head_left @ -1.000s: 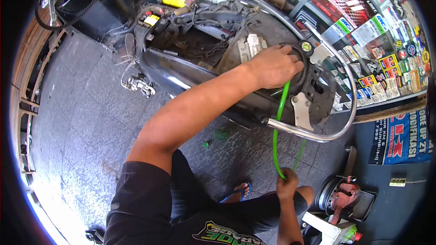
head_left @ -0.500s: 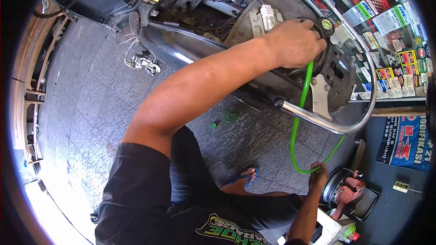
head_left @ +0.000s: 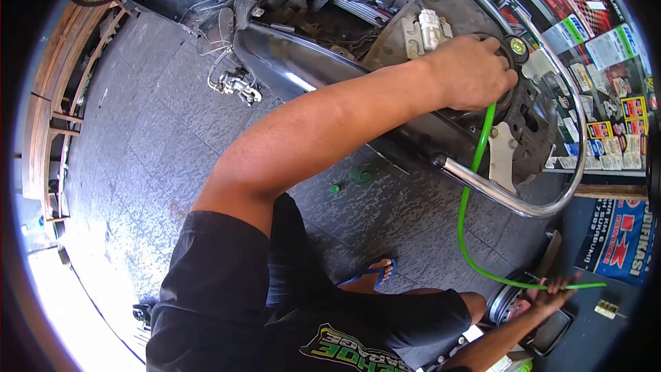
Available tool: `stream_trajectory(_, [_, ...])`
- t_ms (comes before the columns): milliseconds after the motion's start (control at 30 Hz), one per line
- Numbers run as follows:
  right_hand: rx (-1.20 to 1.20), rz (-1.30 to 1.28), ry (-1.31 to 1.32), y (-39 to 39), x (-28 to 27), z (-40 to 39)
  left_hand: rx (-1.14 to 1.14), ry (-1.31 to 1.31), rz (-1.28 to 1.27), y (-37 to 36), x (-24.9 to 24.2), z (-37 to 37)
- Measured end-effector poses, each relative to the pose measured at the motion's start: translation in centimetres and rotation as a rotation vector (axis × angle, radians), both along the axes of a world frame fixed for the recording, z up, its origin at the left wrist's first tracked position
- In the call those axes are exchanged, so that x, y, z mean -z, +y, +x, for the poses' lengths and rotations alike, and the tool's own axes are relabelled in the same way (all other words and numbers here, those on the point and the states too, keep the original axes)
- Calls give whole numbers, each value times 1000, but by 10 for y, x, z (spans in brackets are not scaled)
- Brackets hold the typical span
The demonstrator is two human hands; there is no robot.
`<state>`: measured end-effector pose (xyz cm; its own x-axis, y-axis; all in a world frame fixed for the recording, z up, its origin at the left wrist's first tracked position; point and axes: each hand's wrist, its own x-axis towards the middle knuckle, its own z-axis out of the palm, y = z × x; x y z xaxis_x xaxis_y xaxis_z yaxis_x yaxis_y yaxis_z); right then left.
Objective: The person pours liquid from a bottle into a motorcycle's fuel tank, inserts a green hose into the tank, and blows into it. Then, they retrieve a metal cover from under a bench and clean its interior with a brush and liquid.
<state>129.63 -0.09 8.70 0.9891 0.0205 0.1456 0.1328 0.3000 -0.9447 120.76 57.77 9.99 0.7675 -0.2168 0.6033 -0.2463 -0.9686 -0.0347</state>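
My left hand (head_left: 480,72) is closed over the top of a green hose (head_left: 463,224) at the dark round opening on the motorcycle's rear frame (head_left: 509,155). Its fingers curl down, so the hose's upper end is hidden. From there the hose passes over the chrome rail (head_left: 506,200), hangs in a curve and runs right. Near its free end my right hand (head_left: 553,294), slightly blurred, grips it low on the right. A round green-centred cap (head_left: 518,46) lies just beyond my left hand.
A silver metal part (head_left: 236,87) hangs at the frame's left. Two small green objects lie on the tiled floor (head_left: 200,151). A wheel rim (head_left: 501,303) stands near my right arm. Packaged goods (head_left: 609,114) fill a display at the right. A wooden rack (head_left: 51,117) is at far left.
My right hand has moved outward to the right, and the hose's free end now points right. The camera view has shifted a little; my left hand stays at the opening.
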Motion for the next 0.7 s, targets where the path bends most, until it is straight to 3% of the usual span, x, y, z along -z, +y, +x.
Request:
stream_trajectory(33, [71,-60,-78,20,-22,-14,0,1,2,0,-1,-1])
stream_trajectory(100, [-406,-161,-145,16,-48,-23,-19,7,11,1,-1,-2])
stream_trajectory(133, [-311,-576,-203,32,-50,-40,-27,-6,29,1,0,-1])
stream_trajectory(200, [-419,-924,-466,116,-50,-106,-17,-15,40,-2,0,1])
stream_trajectory(233, [-706,-1112,-372,154,-56,-128,-21,-8,53,-1,0,1])
stream_trajectory(267, [-1054,-1238,-483,204,-59,-138,-23,1,64,-1,1,1])
stream_trajectory(333, [-1359,-1400,-435,239,-24,-156,-17,-14,53,-2,3,3])
stream_trajectory(400, [-1408,-1536,-509,254,11,-162,-32,-26,56,-1,4,5])
stream_trajectory(433, [-1416,-1541,-496,253,34,-160,-30,-20,44,-2,5,5])
stream_trajectory(500, [-1251,-1320,-426,250,69,-156,-52,-17,60,-2,4,3])
stream_trajectory(633, [-1225,-1243,-390,254,73,-165,-76,-21,58,-4,4,2])
stream_trajectory(700, [-1256,-1154,-194,251,66,-168,-58,-57,50,-4,7,3])
